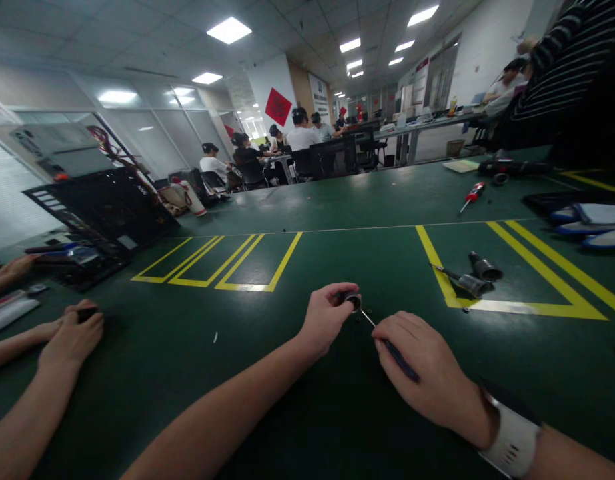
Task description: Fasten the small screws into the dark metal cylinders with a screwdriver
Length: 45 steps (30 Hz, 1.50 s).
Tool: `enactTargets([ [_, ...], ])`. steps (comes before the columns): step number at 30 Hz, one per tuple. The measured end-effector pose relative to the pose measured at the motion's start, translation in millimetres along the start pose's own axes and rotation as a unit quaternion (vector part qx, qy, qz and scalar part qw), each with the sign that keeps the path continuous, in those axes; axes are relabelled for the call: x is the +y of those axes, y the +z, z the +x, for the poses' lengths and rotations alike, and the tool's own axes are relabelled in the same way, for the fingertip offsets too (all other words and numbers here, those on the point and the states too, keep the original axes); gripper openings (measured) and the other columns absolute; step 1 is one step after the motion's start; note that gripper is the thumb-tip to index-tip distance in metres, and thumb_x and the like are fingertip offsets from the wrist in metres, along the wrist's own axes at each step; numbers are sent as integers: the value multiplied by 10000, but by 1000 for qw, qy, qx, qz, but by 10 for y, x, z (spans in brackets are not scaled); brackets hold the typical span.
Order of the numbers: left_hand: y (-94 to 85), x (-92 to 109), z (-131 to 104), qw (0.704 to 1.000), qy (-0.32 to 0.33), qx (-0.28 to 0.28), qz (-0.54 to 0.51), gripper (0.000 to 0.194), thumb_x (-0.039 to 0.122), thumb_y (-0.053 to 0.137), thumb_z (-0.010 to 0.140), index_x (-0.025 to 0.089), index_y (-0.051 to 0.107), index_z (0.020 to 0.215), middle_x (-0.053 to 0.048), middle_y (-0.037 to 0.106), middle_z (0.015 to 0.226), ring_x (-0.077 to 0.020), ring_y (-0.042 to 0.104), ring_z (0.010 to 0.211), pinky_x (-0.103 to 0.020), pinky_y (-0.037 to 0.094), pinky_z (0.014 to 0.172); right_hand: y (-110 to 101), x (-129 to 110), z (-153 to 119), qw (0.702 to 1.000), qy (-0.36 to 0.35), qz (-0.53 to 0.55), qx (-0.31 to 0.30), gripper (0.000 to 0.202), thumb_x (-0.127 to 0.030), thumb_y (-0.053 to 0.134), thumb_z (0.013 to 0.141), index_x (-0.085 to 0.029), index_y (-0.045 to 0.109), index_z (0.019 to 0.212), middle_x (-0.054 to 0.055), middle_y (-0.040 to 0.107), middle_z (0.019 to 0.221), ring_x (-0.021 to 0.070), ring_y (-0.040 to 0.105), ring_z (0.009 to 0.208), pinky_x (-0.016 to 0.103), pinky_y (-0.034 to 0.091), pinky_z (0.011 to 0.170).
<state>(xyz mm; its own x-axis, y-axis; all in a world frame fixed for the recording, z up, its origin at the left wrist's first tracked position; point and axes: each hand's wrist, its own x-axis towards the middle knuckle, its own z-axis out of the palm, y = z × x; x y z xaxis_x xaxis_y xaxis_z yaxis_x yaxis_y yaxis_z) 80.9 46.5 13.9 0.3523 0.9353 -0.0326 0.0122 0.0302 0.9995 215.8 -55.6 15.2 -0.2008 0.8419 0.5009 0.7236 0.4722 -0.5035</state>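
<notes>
Between the thumb and fingers of my left hand [323, 319] is a small dark round part [355, 300] with a metallic rim, its open end facing me. My right hand [420, 363] grips a thin screwdriver [400, 360] by its dark handle. The shaft points up and left, and its tip is at or very near the part's rim; whether they touch I cannot tell. Tiny dark pieces [369, 311] lie on the table just beside the part. To the right, inside a yellow-taped box, are two dark cylindrical parts [485, 267], one with a thin rod beside it.
The green table [267, 373] carries yellow tape outlines [245, 287]. A red-handled screwdriver [472, 195] lies at the far right, near blue-white gloves [592, 223]. At left, a co-worker's hands [72, 333] hold a dark object beside a black open case [107, 213]. Another person stands at right.
</notes>
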Motion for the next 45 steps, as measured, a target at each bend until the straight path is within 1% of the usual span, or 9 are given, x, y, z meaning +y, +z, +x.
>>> enactTargets([
  [5,-46,-60,24,1000,4,-9,9,227,95,619,685,114,660,908,-71,674,878,-183,652,835,-361,529,808,-35,-2,-13,996,-19,56,66,116,-100,464,774,-180,544,800,45,578,731,193,521,708,384,396,701],
  [8,-55,-57,24,1000,0,-11,0,196,102,619,706,125,659,897,-66,668,903,-179,648,849,-355,536,803,-38,67,-8,973,104,169,119,129,-146,458,756,-206,522,661,12,543,628,187,525,653,367,401,673],
  [11,-11,17,-8,999,-31,1,-29,162,80,604,719,121,653,868,-63,661,882,-177,653,832,-349,546,789,5,191,13,905,276,300,123,145,-182,447,747,-209,515,622,-9,512,559,171,501,574,319,386,565],
  [15,69,183,-171,996,-60,26,-65,163,48,592,715,115,644,855,-53,659,853,-170,658,807,-361,535,816,68,301,41,862,315,386,89,120,-205,462,751,-191,540,661,-14,524,562,158,497,565,303,375,562],
  [24,43,354,-1013,934,-287,-83,-194,357,69,675,553,148,670,900,-81,658,979,-245,641,909,-365,516,795,39,240,93,879,329,342,42,118,-220,472,745,-191,552,664,-15,551,593,158,508,609,304,388,600],
  [28,56,259,-1141,922,-295,-138,-208,425,91,735,521,178,655,929,-71,651,985,-235,621,936,-353,512,781,25,188,119,906,325,269,23,120,-226,467,728,-196,547,644,-11,561,598,163,527,616,298,392,589],
  [35,47,400,-1154,927,-314,-104,-179,300,89,710,602,165,638,884,-47,645,926,-161,617,832,-320,519,766,-222,44,143,966,242,74,-44,165,-190,457,654,-220,474,493,-25,471,467,134,436,464,273,291,449],
  [40,24,388,-1126,930,-300,-96,-191,266,105,683,646,147,656,908,-60,656,903,-164,624,828,-304,521,751,-227,50,146,949,280,137,-35,168,-194,453,641,-226,503,484,-17,484,449,147,451,460,282,308,442],
  [45,-2,354,-1109,941,-267,-76,-195,260,162,671,684,143,664,943,-86,664,953,-201,636,864,-327,516,752,-349,29,170,893,304,330,44,157,-197,480,605,-233,555,471,-3,496,427,157,460,445,333,400,515],
])
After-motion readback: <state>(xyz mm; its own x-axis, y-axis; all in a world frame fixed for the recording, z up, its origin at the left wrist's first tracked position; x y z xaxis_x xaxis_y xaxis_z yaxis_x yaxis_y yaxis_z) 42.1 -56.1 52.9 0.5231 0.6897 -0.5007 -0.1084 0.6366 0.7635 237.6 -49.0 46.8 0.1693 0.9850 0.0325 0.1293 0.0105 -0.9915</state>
